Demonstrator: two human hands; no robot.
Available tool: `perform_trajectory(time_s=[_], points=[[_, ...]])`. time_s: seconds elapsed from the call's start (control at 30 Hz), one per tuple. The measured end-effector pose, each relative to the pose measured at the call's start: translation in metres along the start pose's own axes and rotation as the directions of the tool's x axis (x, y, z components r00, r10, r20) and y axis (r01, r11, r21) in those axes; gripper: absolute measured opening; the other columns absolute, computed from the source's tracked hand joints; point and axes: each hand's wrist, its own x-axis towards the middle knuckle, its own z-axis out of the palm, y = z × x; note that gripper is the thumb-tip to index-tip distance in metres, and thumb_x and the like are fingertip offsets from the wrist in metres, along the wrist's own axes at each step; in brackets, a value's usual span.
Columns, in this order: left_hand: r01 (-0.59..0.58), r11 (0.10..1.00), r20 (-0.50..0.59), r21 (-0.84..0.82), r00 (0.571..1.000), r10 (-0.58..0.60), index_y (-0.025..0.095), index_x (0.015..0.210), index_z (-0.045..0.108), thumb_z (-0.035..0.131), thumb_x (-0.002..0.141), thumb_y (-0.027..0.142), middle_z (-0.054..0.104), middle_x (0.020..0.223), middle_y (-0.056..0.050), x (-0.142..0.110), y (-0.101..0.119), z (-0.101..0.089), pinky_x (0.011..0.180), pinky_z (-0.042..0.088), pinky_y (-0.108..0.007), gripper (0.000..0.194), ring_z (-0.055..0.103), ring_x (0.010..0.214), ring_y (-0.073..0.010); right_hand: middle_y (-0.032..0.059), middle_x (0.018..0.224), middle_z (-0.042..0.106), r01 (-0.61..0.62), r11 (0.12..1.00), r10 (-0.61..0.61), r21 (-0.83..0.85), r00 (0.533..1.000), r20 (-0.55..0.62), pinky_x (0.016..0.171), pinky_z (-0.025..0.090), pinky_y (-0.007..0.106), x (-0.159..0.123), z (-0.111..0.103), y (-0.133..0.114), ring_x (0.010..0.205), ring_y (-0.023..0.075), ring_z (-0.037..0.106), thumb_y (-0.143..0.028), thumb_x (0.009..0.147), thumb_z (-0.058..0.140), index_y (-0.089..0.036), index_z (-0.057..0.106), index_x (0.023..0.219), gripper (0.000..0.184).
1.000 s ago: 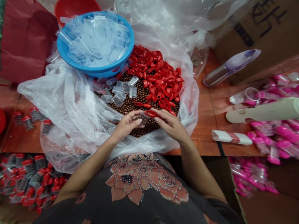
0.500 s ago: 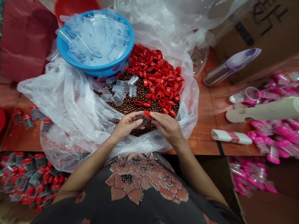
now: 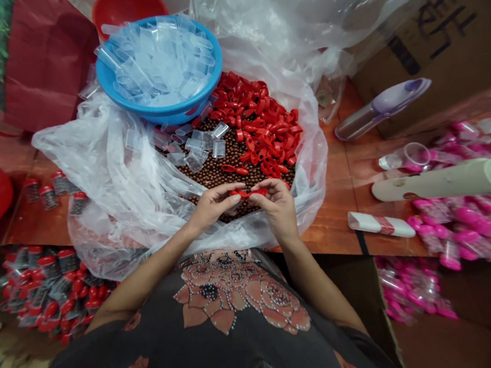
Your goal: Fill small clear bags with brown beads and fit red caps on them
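Left hand [image 3: 215, 206], right hand [image 3: 278, 208], both pinching red cap [image 3: 249, 193]

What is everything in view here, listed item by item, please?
Blue basin: one, blue, top centre.
Clear plastic tubes: many, clear, in the basin.
Red bowl: one, red, behind the basin.
Plastic bag: one, clear, on the wooden table.
Brown beads: many, brown, in the bag.
Red caps: many, red, in the bag.
Red cap: one, red, between the hands.
Red-capped jars: four, red and grey, table's left.
Pink-capped tubes: many, pink, right side.
Left hand: one, pinching the cap.
Right hand: one, pinching the cap.
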Motion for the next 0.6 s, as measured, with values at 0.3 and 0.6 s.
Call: perform_trajectory(time_s=[0.3,0.6], points=[[0.037,0.997,0.012,-0.073,0.999,-0.037,0.024,0.151,0.037,0.073,0.079,0.026,0.073,0.101,-0.006,0.002,-0.009,0.000,0.078,0.053,-0.029,0.081,0.066,0.087,-0.0170,0.0106,0.145,0.052,0.496,0.743,-0.253,-0.450,0.830,0.497,0.107,0.041,0.056,0.009,-0.002,0.007,0.129,0.0327,0.049,-0.050,0.078,0.073,-0.030,0.038,0.146,0.079],[0.146,0.966,-0.068,-0.214,0.984,-0.163,0.023,0.138,0.055,0.056,0.088,0.059,0.072,0.089,-0.009,0.004,-0.021,-0.002,0.072,0.053,-0.031,0.061,0.067,0.081,-0.0213,0.0140,0.125,0.061,0.564,0.629,-0.306,-0.535,0.812,0.497,0.094,0.045,0.051,0.003,0.006,0.001,0.111,0.0319,0.057,-0.048,0.074,0.075,-0.023,0.035,0.143,0.083]])
